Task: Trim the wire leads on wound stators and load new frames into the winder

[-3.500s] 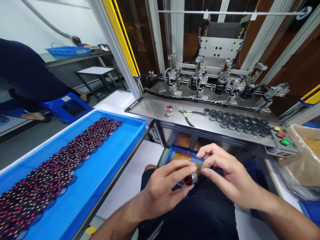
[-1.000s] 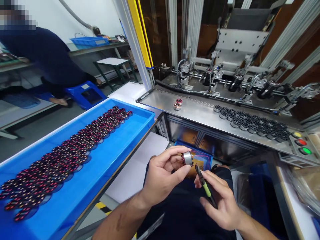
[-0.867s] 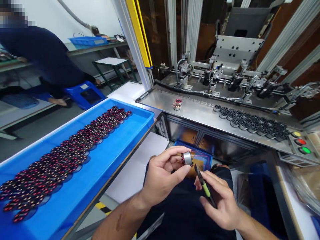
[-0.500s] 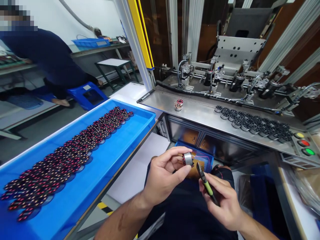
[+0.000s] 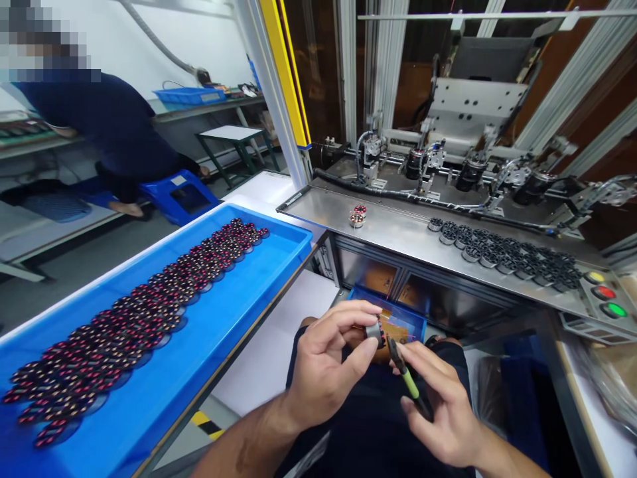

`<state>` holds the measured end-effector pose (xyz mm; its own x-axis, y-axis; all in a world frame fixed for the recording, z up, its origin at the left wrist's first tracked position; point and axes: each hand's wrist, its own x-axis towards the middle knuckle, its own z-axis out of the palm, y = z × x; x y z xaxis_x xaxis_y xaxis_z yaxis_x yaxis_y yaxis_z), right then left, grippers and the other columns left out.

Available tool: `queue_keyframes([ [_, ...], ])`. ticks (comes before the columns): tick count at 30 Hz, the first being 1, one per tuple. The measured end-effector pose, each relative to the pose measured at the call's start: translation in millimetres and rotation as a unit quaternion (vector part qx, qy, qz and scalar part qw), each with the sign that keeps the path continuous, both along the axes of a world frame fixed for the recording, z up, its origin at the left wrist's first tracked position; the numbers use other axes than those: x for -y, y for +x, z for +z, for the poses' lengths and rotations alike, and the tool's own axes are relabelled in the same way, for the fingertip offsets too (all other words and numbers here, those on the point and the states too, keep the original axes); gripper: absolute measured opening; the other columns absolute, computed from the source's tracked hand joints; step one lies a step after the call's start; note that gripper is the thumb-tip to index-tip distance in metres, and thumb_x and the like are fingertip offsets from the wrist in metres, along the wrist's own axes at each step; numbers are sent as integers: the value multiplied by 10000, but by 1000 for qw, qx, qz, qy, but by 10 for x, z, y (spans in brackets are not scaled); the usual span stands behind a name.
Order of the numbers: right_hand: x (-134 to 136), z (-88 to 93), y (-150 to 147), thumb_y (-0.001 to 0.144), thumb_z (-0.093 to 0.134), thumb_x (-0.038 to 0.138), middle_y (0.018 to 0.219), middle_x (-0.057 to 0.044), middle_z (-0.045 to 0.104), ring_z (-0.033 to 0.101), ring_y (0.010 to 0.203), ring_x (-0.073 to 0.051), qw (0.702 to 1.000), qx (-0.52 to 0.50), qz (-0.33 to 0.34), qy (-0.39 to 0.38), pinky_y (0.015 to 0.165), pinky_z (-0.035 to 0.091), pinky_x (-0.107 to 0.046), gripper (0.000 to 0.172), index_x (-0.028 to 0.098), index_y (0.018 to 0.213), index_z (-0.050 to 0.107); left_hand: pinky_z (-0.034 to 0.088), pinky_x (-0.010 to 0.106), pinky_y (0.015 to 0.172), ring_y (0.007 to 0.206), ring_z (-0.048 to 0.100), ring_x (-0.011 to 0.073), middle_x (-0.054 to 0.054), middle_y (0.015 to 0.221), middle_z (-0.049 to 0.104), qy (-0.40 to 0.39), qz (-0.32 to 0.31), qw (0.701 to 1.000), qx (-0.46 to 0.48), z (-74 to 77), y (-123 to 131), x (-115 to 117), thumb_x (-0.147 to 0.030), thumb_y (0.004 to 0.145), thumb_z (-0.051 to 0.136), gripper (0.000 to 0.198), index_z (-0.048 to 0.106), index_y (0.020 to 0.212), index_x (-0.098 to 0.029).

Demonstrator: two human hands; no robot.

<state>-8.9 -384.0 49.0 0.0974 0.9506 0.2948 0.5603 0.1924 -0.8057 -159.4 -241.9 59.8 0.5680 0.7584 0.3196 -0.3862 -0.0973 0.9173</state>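
Note:
Between the fingertips and thumb of my left hand (image 5: 331, 365) is a small motor stator (image 5: 374, 333), a grey ring with dark and reddish slots along its edge. My right hand (image 5: 442, 405) grips wire cutters (image 5: 408, 380) with green and black handles. The cutter jaws point up and left, close to the stator's right edge; whether they touch it I cannot tell. Two copper-wound stators (image 5: 357, 219) lie on the metal ledge (image 5: 318, 206) ahead. A blue bin (image 5: 417, 318) sits low behind my hands, partly hidden by them.
On the left, a long blue tray (image 5: 233, 292) holds many wound stators (image 5: 149, 299). Dark unwound stators (image 5: 502, 249) crowd the ledge's right side, before a winding machine (image 5: 468, 166). Push buttons (image 5: 604, 292) sit at far right. A co-worker (image 5: 99, 126) sits at the back left.
The cutters have come left and closer to the stator's edge. My left hand has turned the stator slightly. The whole view has shifted a little downward.

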Motion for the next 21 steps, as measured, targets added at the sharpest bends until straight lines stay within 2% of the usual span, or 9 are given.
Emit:
queue_keyframes([
  [8,4,27,-1,764,517,34,791,-30,604,634,784,-172,999,27,-12,16,682,573,-270,723,273,1439,421,572,266,824,1094,634,225,103,1122,675,16,-7,1000,-14,13,-20,-16,-75,824,663,273,698,1057,-213],
  [11,8,22,8,782,521,54,887,-46,650,652,857,-180,999,33,-24,4,700,574,-256,710,294,1442,411,571,265,827,1093,633,218,95,1124,676,25,-6,1000,-9,10,-27,-21,-69,825,656,287,693,1064,-225],
  [15,-14,2,7,783,526,75,1107,-81,632,637,963,-183,1000,-3,-13,-3,855,582,-320,718,283,1457,390,577,269,821,1102,629,221,94,1130,669,37,-9,999,-6,8,-36,-18,-57,820,649,312,686,1077,-230],
  [19,-36,15,-11,771,527,63,1096,-81,600,608,982,-181,1000,-29,3,1,863,580,-337,747,295,1464,374,569,254,834,1106,627,204,73,1138,664,50,-20,999,-8,14,-34,-17,-44,821,641,349,675,1098,-255],
  [21,-44,38,-20,768,527,56,1033,-75,603,611,932,-175,1000,-27,2,5,825,586,-327,743,291,1459,384,564,262,844,1090,631,204,74,1129,670,55,-21,998,-11,20,-29,-20,-46,820,643,336,677,1085,-250],
])
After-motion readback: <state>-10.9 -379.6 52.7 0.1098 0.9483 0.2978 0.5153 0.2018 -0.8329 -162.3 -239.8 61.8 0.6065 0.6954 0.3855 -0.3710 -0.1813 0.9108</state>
